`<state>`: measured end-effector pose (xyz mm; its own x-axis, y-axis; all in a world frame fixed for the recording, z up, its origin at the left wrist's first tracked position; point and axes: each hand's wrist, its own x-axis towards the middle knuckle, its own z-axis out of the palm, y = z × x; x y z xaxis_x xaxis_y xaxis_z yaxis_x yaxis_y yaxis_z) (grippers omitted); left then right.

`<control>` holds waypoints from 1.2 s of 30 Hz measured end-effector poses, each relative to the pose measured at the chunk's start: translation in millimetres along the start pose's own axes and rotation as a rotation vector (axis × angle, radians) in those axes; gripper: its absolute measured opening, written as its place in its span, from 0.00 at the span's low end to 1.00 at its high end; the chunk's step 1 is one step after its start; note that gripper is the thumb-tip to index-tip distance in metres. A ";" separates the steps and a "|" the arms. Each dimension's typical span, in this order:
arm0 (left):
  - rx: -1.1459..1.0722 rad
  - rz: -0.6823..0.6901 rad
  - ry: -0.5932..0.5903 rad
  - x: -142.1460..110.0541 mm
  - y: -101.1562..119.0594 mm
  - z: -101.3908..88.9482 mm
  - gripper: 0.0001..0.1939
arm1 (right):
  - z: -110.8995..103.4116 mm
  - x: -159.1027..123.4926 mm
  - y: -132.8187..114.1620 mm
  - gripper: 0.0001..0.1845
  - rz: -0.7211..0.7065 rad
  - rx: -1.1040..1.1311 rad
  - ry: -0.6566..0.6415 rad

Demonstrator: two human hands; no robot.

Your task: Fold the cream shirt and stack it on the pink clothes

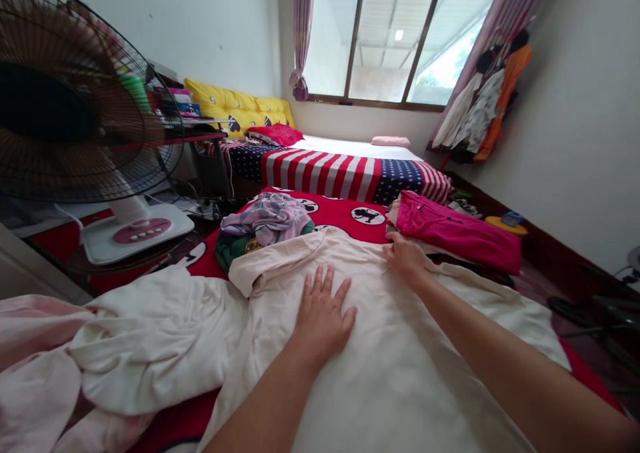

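Two hands on cream garment [395, 386], left hand [323, 320] flat, right hand [406, 258] at edge

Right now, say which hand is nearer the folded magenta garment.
Right: the right hand is just in front of the folded magenta garment; the left hand is farther off.

White wall [575, 140] right; curtained window [385, 40] ahead, daylit; flag-print bed [330, 173] beneath; pedestal fan [75, 106] left.

Left hand [323, 313] lies flat, palm down, fingers spread; left arm [265, 400] enters from 7 o'clock. Right hand [407, 260] sits farther out, fingers curled; right arm [510, 360] enters from 4 o'clock.
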<state>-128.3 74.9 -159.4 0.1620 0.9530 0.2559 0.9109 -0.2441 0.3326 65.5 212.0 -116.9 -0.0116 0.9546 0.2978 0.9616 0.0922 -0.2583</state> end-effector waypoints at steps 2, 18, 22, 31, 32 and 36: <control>0.004 -0.001 -0.004 0.1 -0.1 -0.1 0.29 | 0.4 15.8 8.5 0.19 0.047 -0.046 -0.032; 0.060 -0.003 -0.027 -0.7 2.8 -5.3 0.29 | 15.8 -12.1 -10.8 0.22 -0.168 -0.037 0.038; 0.093 0.008 -0.020 -0.7 0.9 -2.7 0.29 | 26.4 -15.1 -20.0 0.35 -0.276 -0.138 -0.277; 0.108 0.031 -0.021 0.1 -1.5 -1.0 0.29 | 1.8 -68.3 7.7 0.37 -0.212 -0.200 -0.215; 0.109 0.029 -0.027 0.6 -1.4 -1.8 0.29 | -1.4 -73.7 16.2 0.37 -0.188 -0.215 -0.233; 0.125 0.018 -0.059 2.1 -0.9 -4.5 0.29 | -14.0 -84.5 32.6 0.39 -0.076 -0.216 -0.362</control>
<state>-130.5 76.4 -155.1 0.1969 0.9585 0.2059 0.9474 -0.2401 0.2117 101.7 130.4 -137.7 -0.1431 0.9888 -0.0434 0.9892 0.1415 -0.0380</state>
